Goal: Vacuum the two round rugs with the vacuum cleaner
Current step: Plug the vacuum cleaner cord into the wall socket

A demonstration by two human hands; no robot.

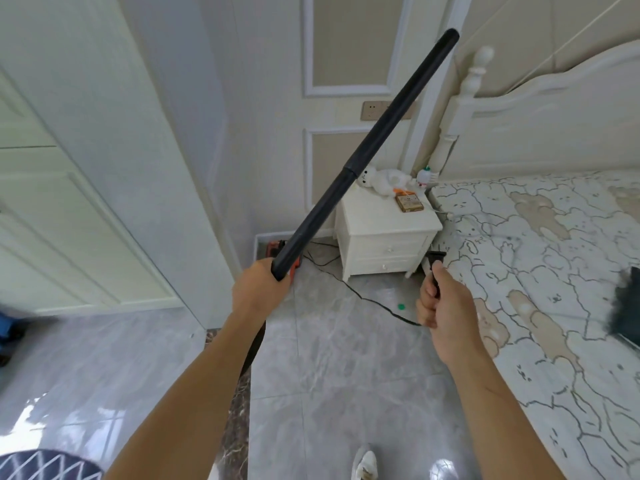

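My left hand point(258, 289) grips the lower end of a long black vacuum tube point(360, 157), which slants up and to the right toward the wall. My right hand point(441, 299) grips a small black vacuum nozzle piece point(434, 263) and the black power cord point(363, 296) that trails across the grey floor. An orange and black vacuum body point(277, 249) sits on the floor behind the tube, mostly hidden. Part of a round rug point(45, 465) with a dark zigzag pattern shows at the bottom left corner.
A white nightstand point(384, 237) with plush toys and a small box stands ahead against the wall. A bed point(540, 271) with a patterned cover fills the right side. White wardrobe doors point(69, 202) line the left. A small green object point(401, 306) lies on the floor.
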